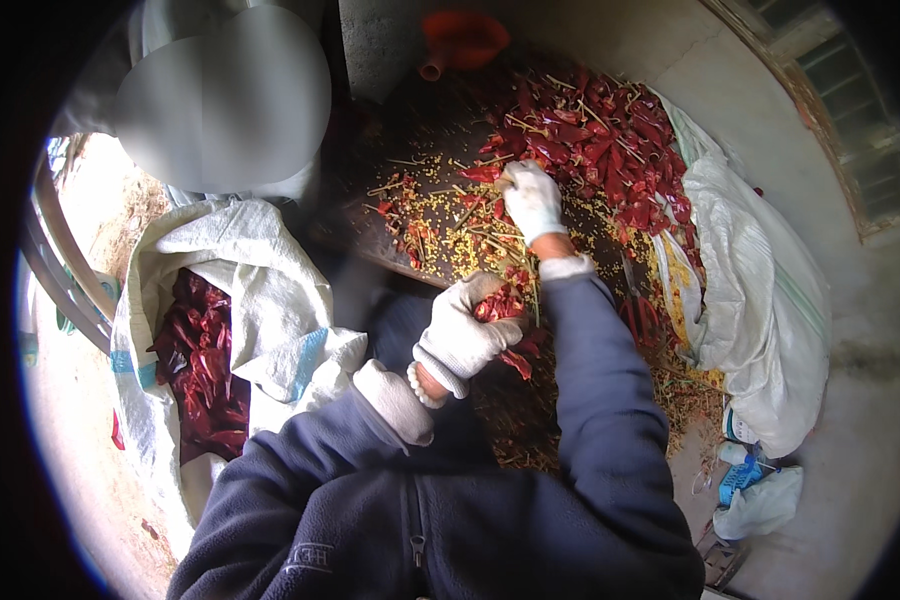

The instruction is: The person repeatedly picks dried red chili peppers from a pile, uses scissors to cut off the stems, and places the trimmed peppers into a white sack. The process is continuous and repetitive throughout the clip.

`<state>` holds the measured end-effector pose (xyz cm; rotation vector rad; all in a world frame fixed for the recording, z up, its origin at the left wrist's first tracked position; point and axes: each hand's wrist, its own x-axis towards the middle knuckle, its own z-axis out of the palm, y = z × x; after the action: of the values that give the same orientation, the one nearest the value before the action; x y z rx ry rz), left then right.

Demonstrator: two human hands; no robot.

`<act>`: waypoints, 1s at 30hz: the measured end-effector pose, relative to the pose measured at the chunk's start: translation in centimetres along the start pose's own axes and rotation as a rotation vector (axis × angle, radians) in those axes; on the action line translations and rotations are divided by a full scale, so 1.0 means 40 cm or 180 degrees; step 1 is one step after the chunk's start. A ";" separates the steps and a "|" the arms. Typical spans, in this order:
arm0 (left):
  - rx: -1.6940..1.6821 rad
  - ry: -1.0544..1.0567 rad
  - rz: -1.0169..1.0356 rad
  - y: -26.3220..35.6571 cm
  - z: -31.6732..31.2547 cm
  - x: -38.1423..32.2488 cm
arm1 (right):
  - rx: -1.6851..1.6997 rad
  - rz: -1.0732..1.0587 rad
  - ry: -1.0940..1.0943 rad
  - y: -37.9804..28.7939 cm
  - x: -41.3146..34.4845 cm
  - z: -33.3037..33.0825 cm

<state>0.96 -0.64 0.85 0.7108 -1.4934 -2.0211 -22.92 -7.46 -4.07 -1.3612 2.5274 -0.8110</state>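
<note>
My left hand (pixel 465 322), in a pale knit glove with a beaded bracelet at the wrist, is closed around several dried red chili peppers (pixel 500 304) whose ends show at the fingers. Farther forward and to the right, my right hand (pixel 531 199), gloved in white, has its fingers curled at the stem end of a red chili pepper (pixel 481 174). Whether it grips that pepper cannot be told. Beyond it lies a large heap of dried red chili peppers (pixel 607 150) on a dark tabletop (pixel 390 255). Yellow seeds (pixel 450 240) and cut stems are scattered around both hands.
A white woven sack (pixel 285 277) of red chilies stands at left. Another white sack (pixel 757 300) lies at right, with red-handled scissors (pixel 640 315) near it. An orange funnel (pixel 465 41) is at the far edge. Beside it, at upper left, is a person (pixel 150 37), partly hidden.
</note>
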 end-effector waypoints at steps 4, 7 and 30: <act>-0.0064 -0.0054 -0.0154 0.005 -0.003 -0.001 | -0.1660 -0.0830 0.0028 -0.016 0.083 0.059; -0.0055 -0.0079 -0.0123 0.006 -0.005 0.001 | -0.1788 -0.0746 -0.0119 -0.015 0.117 0.086; -0.2082 -0.0479 -0.0941 0.045 -0.001 -0.003 | 0.3685 -0.0921 -0.0015 -0.091 -0.388 -0.192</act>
<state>1.25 -1.04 2.57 0.5263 -0.7280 -2.6307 -14.31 6.49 2.57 -1.2042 1.3118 -1.8632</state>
